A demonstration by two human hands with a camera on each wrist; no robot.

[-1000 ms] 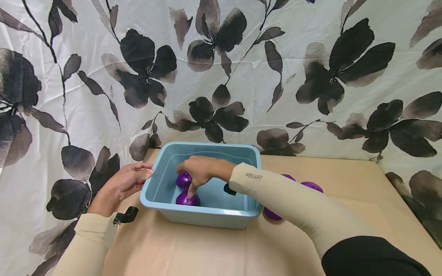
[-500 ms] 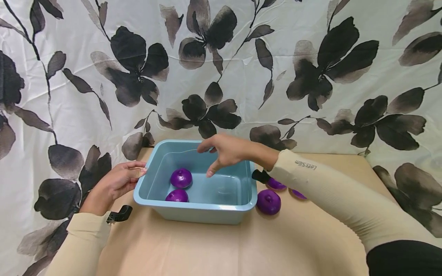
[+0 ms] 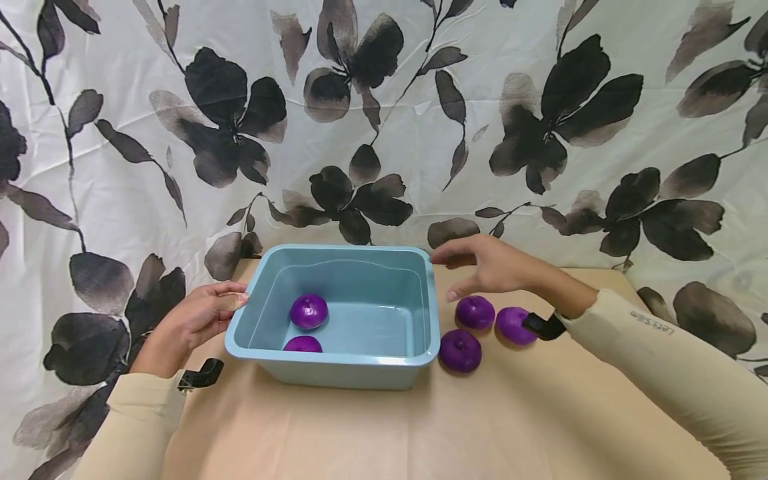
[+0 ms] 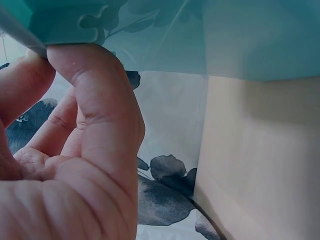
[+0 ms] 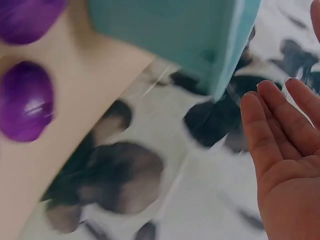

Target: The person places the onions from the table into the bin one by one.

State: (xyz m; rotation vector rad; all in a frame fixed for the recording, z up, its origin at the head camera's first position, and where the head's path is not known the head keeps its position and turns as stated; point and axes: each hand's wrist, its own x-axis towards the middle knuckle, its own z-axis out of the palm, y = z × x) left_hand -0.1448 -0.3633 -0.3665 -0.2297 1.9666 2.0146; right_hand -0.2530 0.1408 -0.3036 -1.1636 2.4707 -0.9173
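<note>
A light blue plastic tub [image 3: 342, 375] stands on the table. My left hand [image 3: 195, 321] pinches its left rim, thumb against the edge; the left wrist view shows this grip close up at the tub [image 4: 160, 40]. Inside the tub, at the left, lie a shiny purple onion-like ball [image 3: 309, 311] and a second purple ball [image 3: 303, 345], partly hidden by the front rim. My right hand [image 3: 495, 267] hangs by the tub's right rim, fingers spread and holding nothing. Below it are three more purple balls: a rear one [image 3: 475, 312], a right one [image 3: 515, 325] and a front one [image 3: 460, 351].
The table [image 3: 360, 433] has a tan covering. Behind it and to the left hangs a white curtain [image 3: 456, 40] with dark flower prints. A black wrist camera [image 3: 543, 327] overlaps the rightmost ball in the head view.
My right hand has let go of a purple ball in the tub, lifted out and moved right, over the balls on the table. My left hand still grips the rim.
</note>
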